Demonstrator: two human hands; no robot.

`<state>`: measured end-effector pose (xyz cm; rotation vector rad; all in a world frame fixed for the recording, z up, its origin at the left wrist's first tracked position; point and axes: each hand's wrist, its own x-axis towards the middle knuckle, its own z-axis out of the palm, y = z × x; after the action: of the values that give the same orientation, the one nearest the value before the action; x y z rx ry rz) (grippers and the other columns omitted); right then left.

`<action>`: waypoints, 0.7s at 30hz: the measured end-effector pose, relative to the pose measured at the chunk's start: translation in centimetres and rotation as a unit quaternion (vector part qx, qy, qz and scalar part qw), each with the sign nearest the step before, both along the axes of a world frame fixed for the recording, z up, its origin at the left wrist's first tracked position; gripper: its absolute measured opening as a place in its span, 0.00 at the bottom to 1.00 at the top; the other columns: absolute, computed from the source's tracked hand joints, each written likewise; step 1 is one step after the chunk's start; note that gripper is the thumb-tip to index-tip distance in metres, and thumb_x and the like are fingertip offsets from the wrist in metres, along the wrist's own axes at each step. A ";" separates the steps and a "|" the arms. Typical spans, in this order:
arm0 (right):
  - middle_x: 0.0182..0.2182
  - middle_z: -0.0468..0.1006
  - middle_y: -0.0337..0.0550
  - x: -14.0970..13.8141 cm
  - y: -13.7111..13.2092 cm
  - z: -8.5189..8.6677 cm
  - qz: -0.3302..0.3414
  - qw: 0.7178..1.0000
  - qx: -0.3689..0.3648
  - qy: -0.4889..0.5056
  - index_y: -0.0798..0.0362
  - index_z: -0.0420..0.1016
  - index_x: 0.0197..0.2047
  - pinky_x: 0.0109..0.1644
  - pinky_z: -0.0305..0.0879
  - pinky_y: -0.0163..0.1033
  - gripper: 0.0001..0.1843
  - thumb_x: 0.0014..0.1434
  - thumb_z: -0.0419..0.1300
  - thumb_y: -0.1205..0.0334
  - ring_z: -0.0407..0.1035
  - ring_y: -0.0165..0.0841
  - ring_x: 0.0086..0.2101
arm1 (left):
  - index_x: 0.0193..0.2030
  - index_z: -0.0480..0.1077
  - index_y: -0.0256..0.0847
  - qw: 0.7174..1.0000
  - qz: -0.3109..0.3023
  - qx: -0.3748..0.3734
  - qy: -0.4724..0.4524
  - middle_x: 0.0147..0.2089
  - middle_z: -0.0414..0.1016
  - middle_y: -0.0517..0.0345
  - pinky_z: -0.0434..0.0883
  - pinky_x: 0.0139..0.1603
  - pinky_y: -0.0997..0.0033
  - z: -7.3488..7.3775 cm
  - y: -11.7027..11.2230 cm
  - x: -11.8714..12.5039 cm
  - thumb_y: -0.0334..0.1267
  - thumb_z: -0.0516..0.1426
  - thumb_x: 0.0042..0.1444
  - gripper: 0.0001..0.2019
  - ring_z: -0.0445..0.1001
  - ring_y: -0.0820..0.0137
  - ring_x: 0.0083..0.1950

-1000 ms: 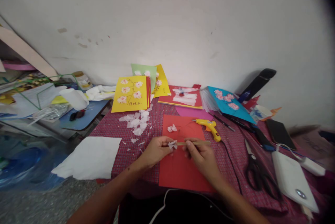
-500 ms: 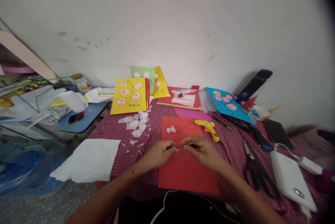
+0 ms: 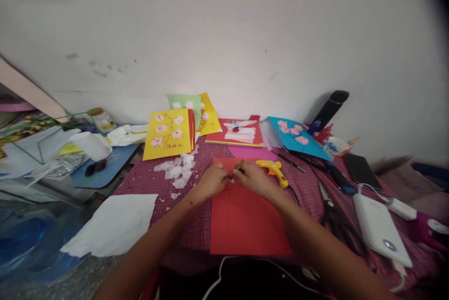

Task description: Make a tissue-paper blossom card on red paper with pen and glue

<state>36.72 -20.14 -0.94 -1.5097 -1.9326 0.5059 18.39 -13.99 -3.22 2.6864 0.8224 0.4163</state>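
Both of my hands are over the upper part of a red sheet of paper (image 3: 247, 225), with their fingertips almost meeting. The fingers of my left hand (image 3: 213, 181) are pinched together at the sheet's left side. My right hand (image 3: 253, 178) has its fingers curled and pressed together beside them. A small white bit shows between the fingertips, too small to make out. The white paper flower on the sheet is now hidden behind the hands. Just past my right hand lies a yellow glue gun (image 3: 275, 169). White tissue scraps (image 3: 179, 169) lie left of the sheet.
Flower cards in yellow (image 3: 163, 139) and blue (image 3: 298, 139) stand at the back. On the right are black scissors (image 3: 338, 220), a white power bank (image 3: 380, 230) and a dark phone (image 3: 363, 169). White tissue paper (image 3: 114, 225) hangs over the left edge.
Both hands have moved up the red sheet, away from me, and now cover the white flower that showed before. The whole view has shifted slightly.
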 end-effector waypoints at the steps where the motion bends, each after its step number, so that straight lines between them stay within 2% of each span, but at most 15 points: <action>1: 0.28 0.80 0.40 0.0 0.0 -0.2 -0.001 1.000 0.000 0.001 0.53 0.74 0.29 0.32 0.58 0.33 0.11 0.61 0.54 0.71 0.70 0.31 0.27 | 0.38 0.80 0.40 1.000 0.003 0.003 0.004 0.35 0.75 0.51 0.66 0.44 0.67 -0.1 0.0 0.0 0.33 0.55 0.63 0.10 0.73 0.63 0.42; 6: 0.28 0.81 0.41 -0.1 0.2 -0.8 0.001 1.000 0.001 0.016 0.53 0.75 0.30 0.33 0.59 0.33 0.12 0.63 0.54 0.70 0.71 0.31 0.28 | 0.37 0.80 0.41 0.999 0.030 0.012 -0.009 0.35 0.75 0.52 0.67 0.41 0.68 -0.4 0.0 -0.4 0.34 0.55 0.64 0.11 0.72 0.64 0.39; 11: 0.30 0.81 0.41 -0.1 0.5 -1.2 0.001 1.000 0.003 0.027 0.53 0.75 0.31 0.35 0.61 0.33 0.12 0.64 0.54 0.70 0.73 0.31 0.30 | 0.40 0.80 0.43 0.998 0.028 -0.014 -0.058 0.36 0.76 0.53 0.68 0.44 0.67 -1.0 0.5 -0.8 0.30 0.52 0.64 0.13 0.73 0.64 0.42; 21: 0.27 0.79 0.39 -0.3 0.4 -0.8 -0.007 1.000 0.003 0.016 0.53 0.74 0.29 0.33 0.57 0.33 0.12 0.63 0.55 0.71 0.70 0.30 0.28 | 0.52 0.73 0.40 0.993 0.066 -0.038 -0.094 0.49 0.78 0.50 0.70 0.53 0.62 -1.4 0.5 -1.2 0.27 0.53 0.58 0.17 0.73 0.62 0.51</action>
<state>36.46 -19.73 -1.72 -1.5016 -1.8972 0.5136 17.14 -13.50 -4.67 2.4848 0.9429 0.6432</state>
